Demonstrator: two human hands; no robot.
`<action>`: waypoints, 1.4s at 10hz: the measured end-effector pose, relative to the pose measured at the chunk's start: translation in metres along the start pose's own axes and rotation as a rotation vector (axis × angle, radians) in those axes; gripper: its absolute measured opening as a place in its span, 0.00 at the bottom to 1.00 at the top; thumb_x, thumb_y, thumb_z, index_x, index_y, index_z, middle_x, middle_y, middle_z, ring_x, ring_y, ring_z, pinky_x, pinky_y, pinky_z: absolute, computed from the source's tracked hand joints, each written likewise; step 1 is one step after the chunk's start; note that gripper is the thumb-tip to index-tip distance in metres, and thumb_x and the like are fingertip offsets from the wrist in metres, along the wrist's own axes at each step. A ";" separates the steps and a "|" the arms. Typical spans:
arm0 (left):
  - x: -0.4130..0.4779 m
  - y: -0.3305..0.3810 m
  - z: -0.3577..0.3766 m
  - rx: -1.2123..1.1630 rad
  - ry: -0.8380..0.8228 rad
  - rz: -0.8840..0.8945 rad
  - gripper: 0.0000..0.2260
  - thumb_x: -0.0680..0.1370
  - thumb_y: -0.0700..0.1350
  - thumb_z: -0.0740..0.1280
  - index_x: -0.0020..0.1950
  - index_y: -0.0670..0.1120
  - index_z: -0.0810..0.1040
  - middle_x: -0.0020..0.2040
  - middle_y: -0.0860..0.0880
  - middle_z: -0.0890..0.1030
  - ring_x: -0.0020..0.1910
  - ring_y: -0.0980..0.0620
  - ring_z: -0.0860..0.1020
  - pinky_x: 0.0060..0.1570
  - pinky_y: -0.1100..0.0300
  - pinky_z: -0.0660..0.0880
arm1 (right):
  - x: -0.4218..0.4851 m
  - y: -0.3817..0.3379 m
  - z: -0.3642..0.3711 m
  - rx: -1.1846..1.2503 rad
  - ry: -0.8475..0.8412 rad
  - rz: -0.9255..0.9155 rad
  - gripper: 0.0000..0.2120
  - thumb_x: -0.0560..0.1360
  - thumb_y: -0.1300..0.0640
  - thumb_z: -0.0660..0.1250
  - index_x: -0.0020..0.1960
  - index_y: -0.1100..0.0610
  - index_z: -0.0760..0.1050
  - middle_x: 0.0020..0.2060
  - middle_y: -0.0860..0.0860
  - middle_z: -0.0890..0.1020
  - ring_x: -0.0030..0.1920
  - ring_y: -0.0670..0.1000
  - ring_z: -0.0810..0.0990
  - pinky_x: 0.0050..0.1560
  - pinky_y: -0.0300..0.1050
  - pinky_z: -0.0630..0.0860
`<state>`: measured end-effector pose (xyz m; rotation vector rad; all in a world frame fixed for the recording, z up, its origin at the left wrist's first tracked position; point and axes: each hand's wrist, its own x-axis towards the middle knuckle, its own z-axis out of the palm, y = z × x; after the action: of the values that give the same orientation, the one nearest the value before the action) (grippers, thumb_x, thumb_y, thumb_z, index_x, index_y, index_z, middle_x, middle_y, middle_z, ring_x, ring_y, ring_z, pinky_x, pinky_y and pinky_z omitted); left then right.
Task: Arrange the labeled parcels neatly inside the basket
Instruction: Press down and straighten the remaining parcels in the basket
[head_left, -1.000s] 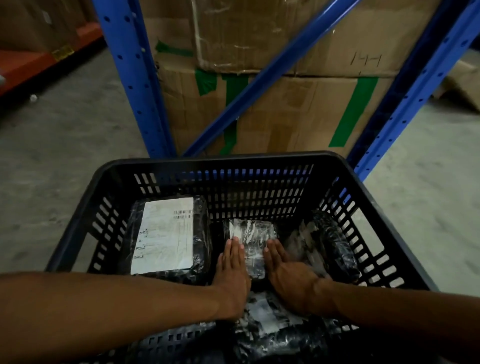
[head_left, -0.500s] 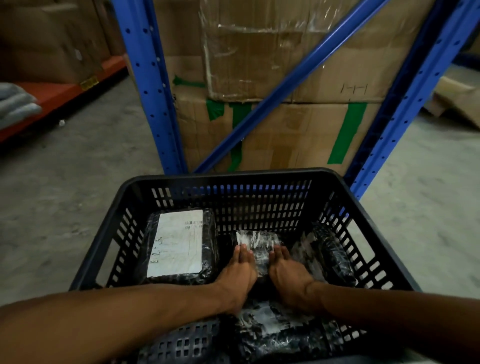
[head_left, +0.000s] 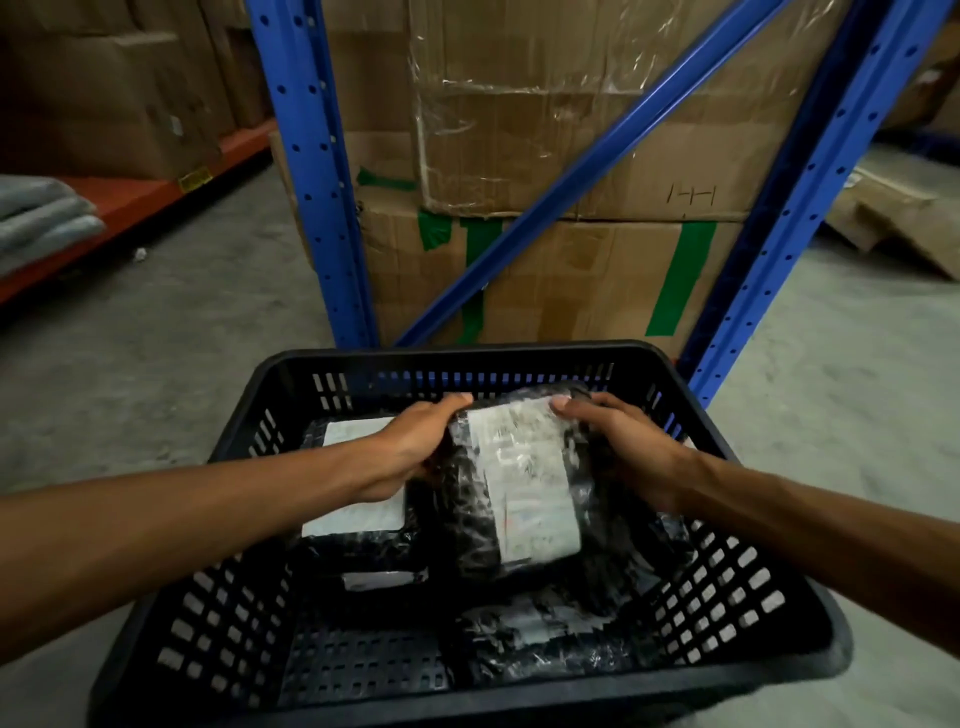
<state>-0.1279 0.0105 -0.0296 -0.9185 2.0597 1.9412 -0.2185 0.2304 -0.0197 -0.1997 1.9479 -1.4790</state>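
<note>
A black slotted plastic basket (head_left: 743, 613) sits on the floor below me. Over its middle I hold a black-wrapped parcel with a white label (head_left: 519, 493), lifted and tilted. My left hand (head_left: 415, 441) grips its left edge and my right hand (head_left: 618, 441) grips its right edge. A second parcel with a large white label (head_left: 358, 514) lies at the basket's back left, partly hidden by my left arm. A small labeled parcel (head_left: 384, 579) lies beneath it toward me, and another black parcel (head_left: 535, 639) rests at the front right.
Blue rack uprights (head_left: 311, 171) and a diagonal brace stand just behind the basket, with taped cardboard boxes (head_left: 571, 156) stacked between them. An orange shelf (head_left: 130, 202) with boxes runs along the left. Flattened cardboard (head_left: 904, 213) lies on the concrete floor at right.
Both hands were lying flat on a small parcel at the basket's bottom. Now they hold a larger labeled parcel raised above the middle. The basket appears lower in view.
</note>
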 end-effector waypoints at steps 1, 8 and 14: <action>0.005 -0.005 -0.001 -0.157 0.044 -0.101 0.24 0.80 0.61 0.58 0.65 0.44 0.77 0.49 0.43 0.86 0.45 0.42 0.84 0.41 0.51 0.82 | -0.006 0.025 0.010 0.024 -0.141 0.158 0.23 0.70 0.41 0.73 0.60 0.52 0.79 0.51 0.55 0.88 0.50 0.58 0.87 0.51 0.56 0.84; 0.066 -0.059 0.061 0.359 0.100 -0.018 0.33 0.81 0.36 0.61 0.83 0.51 0.52 0.82 0.45 0.58 0.76 0.40 0.66 0.63 0.53 0.75 | 0.068 0.102 0.064 -0.466 -0.024 0.258 0.17 0.79 0.64 0.64 0.68 0.64 0.74 0.66 0.62 0.77 0.65 0.58 0.77 0.64 0.46 0.74; -0.071 -0.091 0.041 1.550 -0.615 0.259 0.20 0.76 0.35 0.68 0.67 0.39 0.75 0.67 0.38 0.76 0.63 0.39 0.79 0.63 0.50 0.77 | -0.056 0.060 0.021 -1.517 -0.859 0.088 0.40 0.76 0.64 0.68 0.80 0.47 0.51 0.75 0.58 0.68 0.70 0.58 0.73 0.70 0.54 0.71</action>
<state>-0.0348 0.0752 -0.0757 0.2772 2.3432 0.1323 -0.1478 0.2623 -0.0529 -1.1241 1.7994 0.4285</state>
